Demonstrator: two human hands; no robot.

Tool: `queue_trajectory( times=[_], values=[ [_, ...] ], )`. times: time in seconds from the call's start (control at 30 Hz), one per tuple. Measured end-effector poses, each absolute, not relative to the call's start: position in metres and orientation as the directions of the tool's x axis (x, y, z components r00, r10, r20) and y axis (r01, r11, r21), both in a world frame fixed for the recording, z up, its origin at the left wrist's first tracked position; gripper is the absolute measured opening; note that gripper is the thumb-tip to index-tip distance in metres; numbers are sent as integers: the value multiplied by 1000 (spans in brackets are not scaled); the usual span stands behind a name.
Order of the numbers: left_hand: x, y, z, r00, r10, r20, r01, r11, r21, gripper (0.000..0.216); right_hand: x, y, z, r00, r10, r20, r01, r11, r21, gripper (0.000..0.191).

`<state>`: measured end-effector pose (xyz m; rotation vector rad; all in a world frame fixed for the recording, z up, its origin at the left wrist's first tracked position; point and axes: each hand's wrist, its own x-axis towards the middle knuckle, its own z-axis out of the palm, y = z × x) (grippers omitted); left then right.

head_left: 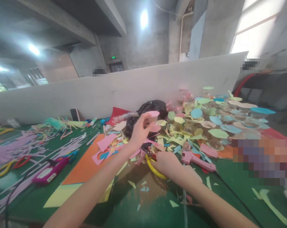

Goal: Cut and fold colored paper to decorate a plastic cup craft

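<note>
L hand pinches pink paper pcs. above paper scraps, in front of blk. plastic bag. R hand is clamped on scissors w/ yellow handle; blades partly hidden. Pink glue gun lies to its R, on grn. tabletop.

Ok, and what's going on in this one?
A person is at a green table strewn with paper scraps. The left hand holds up a pink piece, pinched in its fingers. The right hand grips yellow-handled scissors lower down, apart from that piece. A pink glue gun lies to the right, and round paper pieces are gathered beyond it.
</note>
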<state>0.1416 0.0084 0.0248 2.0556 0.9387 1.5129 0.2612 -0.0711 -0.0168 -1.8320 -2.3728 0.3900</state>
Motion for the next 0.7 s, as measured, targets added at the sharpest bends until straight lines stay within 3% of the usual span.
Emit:
queue_trajectory(
  times=[0.17,0.27,0.43,0.7],
  values=[
    [200,40,22,355,709,610,274,-703,657,30,261,-72,-17,-278,960,-42,939,262,-222,44],
    [223,55,11,470,659,588,396,-752,527,29,261,-72,-18,-293,956,-30,937,280,-207,42],
    [247,72,-11,593,657,465,695,-710,118,28,262,-71,-20,-329,944,-11,925,320,-203,41],
    [259,74,-30,585,672,455,762,-648,-23,28,263,-74,-17,-373,928,-11,907,362,-214,42]
  ],
)
